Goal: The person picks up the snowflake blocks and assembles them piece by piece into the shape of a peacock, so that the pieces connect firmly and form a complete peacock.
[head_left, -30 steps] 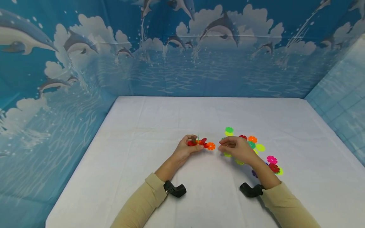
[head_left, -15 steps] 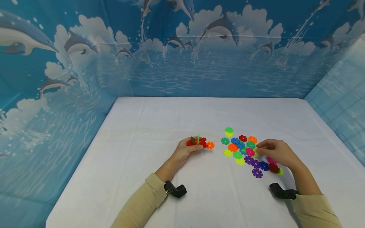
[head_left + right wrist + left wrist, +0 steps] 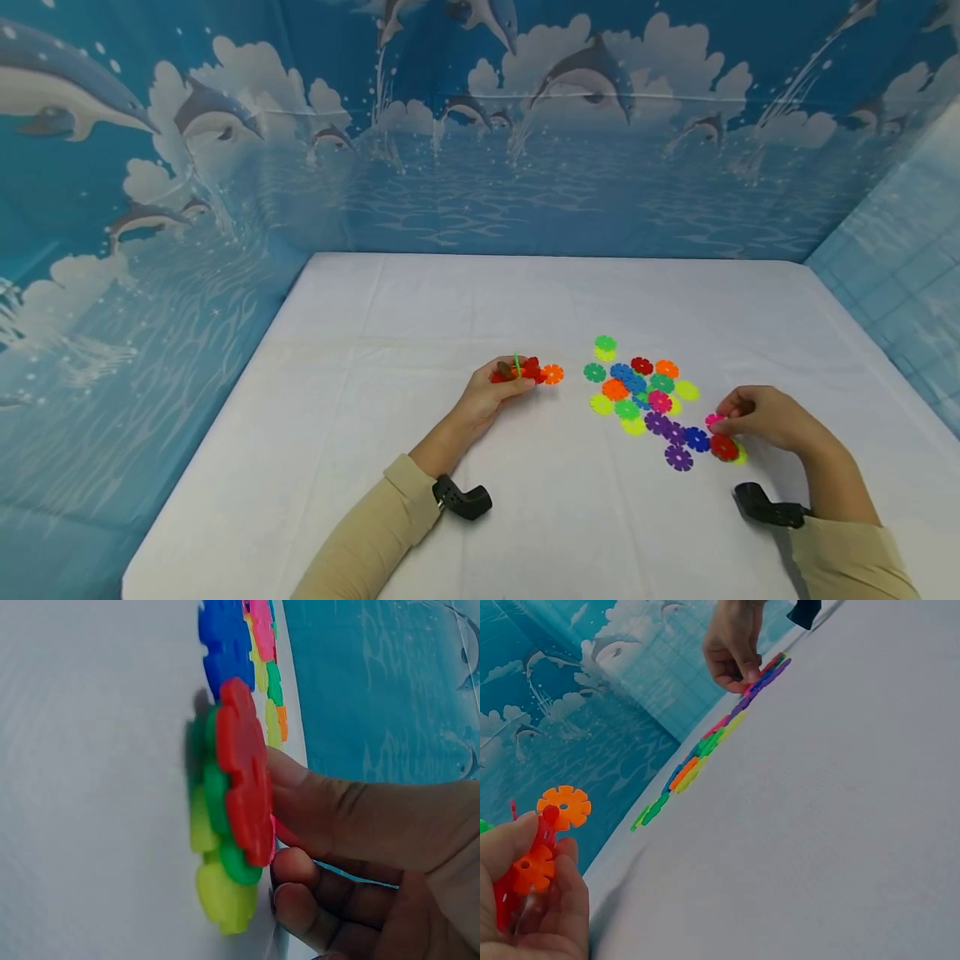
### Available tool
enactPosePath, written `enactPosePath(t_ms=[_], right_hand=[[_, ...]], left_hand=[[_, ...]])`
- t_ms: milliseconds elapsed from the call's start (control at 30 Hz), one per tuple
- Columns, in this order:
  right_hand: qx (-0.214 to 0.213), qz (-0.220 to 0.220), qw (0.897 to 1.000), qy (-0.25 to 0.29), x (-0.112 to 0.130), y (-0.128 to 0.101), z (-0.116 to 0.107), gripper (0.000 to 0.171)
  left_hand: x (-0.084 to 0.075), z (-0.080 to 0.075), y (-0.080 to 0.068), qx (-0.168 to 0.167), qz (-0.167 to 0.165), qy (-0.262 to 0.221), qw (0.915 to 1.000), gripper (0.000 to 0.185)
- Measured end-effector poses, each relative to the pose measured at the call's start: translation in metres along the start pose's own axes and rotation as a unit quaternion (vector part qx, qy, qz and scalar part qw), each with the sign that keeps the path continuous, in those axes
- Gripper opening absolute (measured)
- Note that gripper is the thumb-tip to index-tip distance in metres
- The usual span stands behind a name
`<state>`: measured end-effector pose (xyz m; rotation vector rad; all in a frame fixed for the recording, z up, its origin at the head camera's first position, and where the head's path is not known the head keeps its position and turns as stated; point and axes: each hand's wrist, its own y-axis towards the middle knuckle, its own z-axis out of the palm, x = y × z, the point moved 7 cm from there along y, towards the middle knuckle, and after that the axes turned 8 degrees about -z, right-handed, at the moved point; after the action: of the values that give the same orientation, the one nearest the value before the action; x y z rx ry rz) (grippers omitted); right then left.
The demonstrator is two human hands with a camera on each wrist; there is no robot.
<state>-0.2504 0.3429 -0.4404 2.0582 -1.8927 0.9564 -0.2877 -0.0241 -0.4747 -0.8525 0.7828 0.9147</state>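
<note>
My left hand (image 3: 517,380) grips a small cluster of joined red and orange snowflake discs (image 3: 534,372) just above the white table; an orange disc (image 3: 564,807) sticks out past the thumb (image 3: 510,840). A loose pile of coloured discs (image 3: 637,392) lies to the right. At its near right end my right hand (image 3: 724,422) has thumb and curled fingers pinching the edge of a pink disc (image 3: 712,419). The thumb (image 3: 300,795) also leans on a red disc (image 3: 244,765) stacked on green and yellow-green ones (image 3: 217,802).
The table is covered with a white cloth (image 3: 450,300). Blue dolphin-print backdrops (image 3: 525,125) close the far, left and right sides. A black camera mount sits on each wrist (image 3: 465,500), (image 3: 767,508). A blue disc (image 3: 225,637) lies beyond the red one.
My right hand has left the cluster and swung right and nearer, across the pile to its near right end, settling on the pink disc. The left hand has barely moved.
</note>
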Motion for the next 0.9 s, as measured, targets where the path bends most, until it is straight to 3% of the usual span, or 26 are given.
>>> enactPosePath(t_ms=[200,333,567,900], right_hand=[[0.001,-0.016,1.000,0.001,0.004,0.000,0.002,0.043],[-0.025,-0.034,0.999,0.008,0.015,0.000,0.001,0.041],[-0.092,-0.076,0.993,0.009,0.050,0.008,0.007,0.034],[-0.110,-0.132,0.984,0.052,0.103,0.028,0.033,0.027]], left_hand=[[-0.001,0.001,0.000,0.000,0.001,-0.012,0.9999,0.029],[-0.001,0.000,0.000,-0.001,-0.001,-0.016,0.9999,0.028],[-0.002,0.001,-0.001,0.009,-0.002,-0.016,0.9998,0.030],[0.001,0.002,0.001,0.016,-0.007,0.007,0.9998,0.033]])
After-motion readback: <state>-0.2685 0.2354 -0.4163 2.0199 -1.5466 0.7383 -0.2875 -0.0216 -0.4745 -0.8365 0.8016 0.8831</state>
